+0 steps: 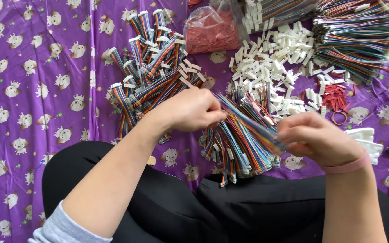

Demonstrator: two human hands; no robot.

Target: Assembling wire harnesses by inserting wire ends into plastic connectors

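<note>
My left hand (191, 109) pinches one end of a flat rainbow ribbon cable (248, 120). My right hand (314, 138), with a pink band on its wrist, grips the other end. The cable stretches slantwise between them, above a loose pile of similar cables (237, 150) lying in front of my crossed legs in black trousers. Both hands have their fingers closed on the cable.
A stack of cables fitted with white connectors (151, 72) lies at the left. A heap of white plastic connectors (271, 63), a clear bag of red parts (210, 29), small red pieces (335, 96), a rubber band (338, 118) and bundled cables (361, 40) sit on the purple patterned cloth (32, 90).
</note>
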